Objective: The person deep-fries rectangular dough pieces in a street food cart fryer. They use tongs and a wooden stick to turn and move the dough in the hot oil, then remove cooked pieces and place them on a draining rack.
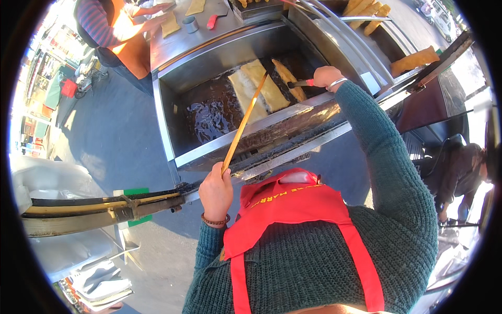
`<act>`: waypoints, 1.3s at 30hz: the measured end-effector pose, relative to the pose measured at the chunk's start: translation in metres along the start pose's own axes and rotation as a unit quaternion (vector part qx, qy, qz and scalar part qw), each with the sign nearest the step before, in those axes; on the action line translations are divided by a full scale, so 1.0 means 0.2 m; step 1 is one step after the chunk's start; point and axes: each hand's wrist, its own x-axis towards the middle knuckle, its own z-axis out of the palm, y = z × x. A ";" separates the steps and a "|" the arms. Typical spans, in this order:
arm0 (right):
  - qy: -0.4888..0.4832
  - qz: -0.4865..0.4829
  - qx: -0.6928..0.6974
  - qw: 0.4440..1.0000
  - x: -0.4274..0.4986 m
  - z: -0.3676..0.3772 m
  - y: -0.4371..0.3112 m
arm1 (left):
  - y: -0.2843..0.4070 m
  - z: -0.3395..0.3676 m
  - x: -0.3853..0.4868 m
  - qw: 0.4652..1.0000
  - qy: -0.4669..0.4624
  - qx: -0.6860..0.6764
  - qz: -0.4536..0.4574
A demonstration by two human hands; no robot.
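My left hand [215, 192] grips the lower end of a long wooden stick [243, 122], like a cooking chopstick. The stick's dark tip lies over pale dough pieces [267, 87] floating side by side in a metal fryer [204, 146] of dark oil. My right hand [327, 76], above the fryer's right side, is closed around a tool with a reddish handle and dark end [300, 83]. That end overlaps a narrow, browner dough piece [283, 72]; whether it touches is unclear. The tool's exact kind cannot be made out.
A person [117, 35] in an orange apron handles flat dough [170, 25] at a metal worktable [166, 51]. A metal cup [190, 24] and a red-handled scraper [212, 22] lie there. Fried dough sticks [362, 11] rest on racks at right. A metal rail [290, 151] runs before me.
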 end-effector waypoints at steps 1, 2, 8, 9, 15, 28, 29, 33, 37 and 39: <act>-0.020 0.011 0.006 1.000 -0.02 -0.03 0.02 | 0.00 0.00 0.01 1.000 0.004 -0.002 0.008; -0.015 0.019 0.002 1.000 -0.04 -0.05 0.03 | 0.01 0.01 0.01 1.000 0.002 -0.002 0.008; 0.074 0.024 -0.013 0.997 -0.16 -0.05 0.06 | 0.02 0.03 0.05 0.999 -0.005 0.005 0.037; 0.081 0.025 -0.013 0.996 -0.18 -0.05 0.07 | 0.02 0.03 0.05 0.999 0.006 0.010 0.052; 0.150 0.014 -0.004 0.989 -0.34 0.08 0.10 | 0.02 0.04 0.06 0.999 -0.021 0.006 0.041; 0.217 0.016 0.000 0.976 -0.52 0.36 0.12 | -0.02 0.07 0.14 0.995 -0.003 0.050 0.088; 0.217 0.021 0.009 0.976 -0.53 0.38 0.11 | -0.02 0.07 0.16 0.994 0.002 0.050 0.097; 0.202 0.052 0.133 0.969 -0.61 0.45 0.07 | -0.04 0.11 0.24 0.993 -0.021 0.082 0.084; 0.222 0.070 0.148 0.961 -0.71 0.51 0.02 | -0.05 0.16 0.34 0.992 0.003 0.093 0.088; 0.198 0.081 0.174 0.961 -0.74 0.52 0.00 | -0.06 0.19 0.39 0.991 0.003 0.112 0.075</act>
